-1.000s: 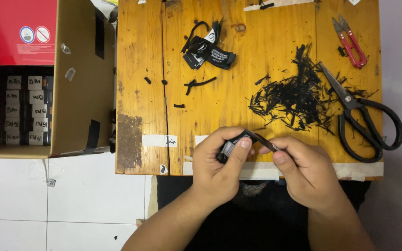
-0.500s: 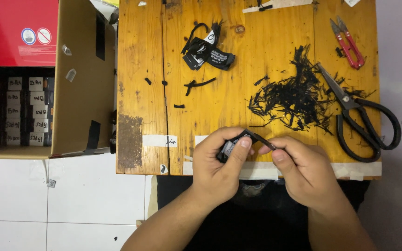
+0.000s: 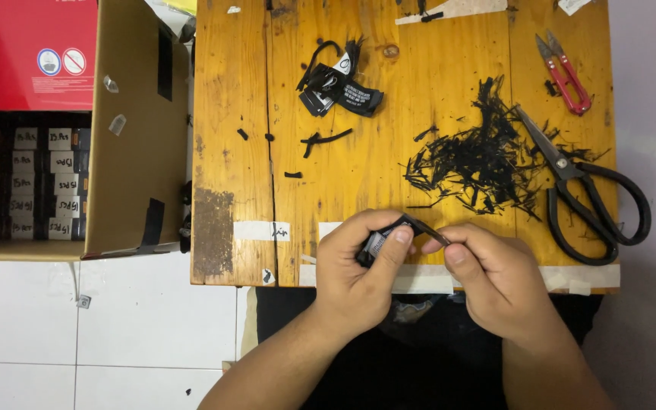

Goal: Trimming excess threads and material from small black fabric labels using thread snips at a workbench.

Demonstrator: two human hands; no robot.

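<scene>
L hand [image 3: 358, 277] pinches a small black label bundle [image 3: 377, 244] btwn thumb and fingers, at the near edge of the wooden table [image 3: 229, 114]. R hand [image 3: 495, 277] pinches a thin black strip [image 3: 427, 230] that runs out from the bundle's top, thumb and forefinger pressed together. Black scissors [image 3: 586, 197] and a pile of black offcuts [image 3: 480, 159] lie just beyond the hands; red snips [image 3: 563, 72] sit at the far right.

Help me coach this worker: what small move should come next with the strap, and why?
Probably draw the thin black strap further out with the right hand, while the left hand pins the small black label bundle. The strap already stands pinched between right fingertips, clear of the bundle.
</scene>
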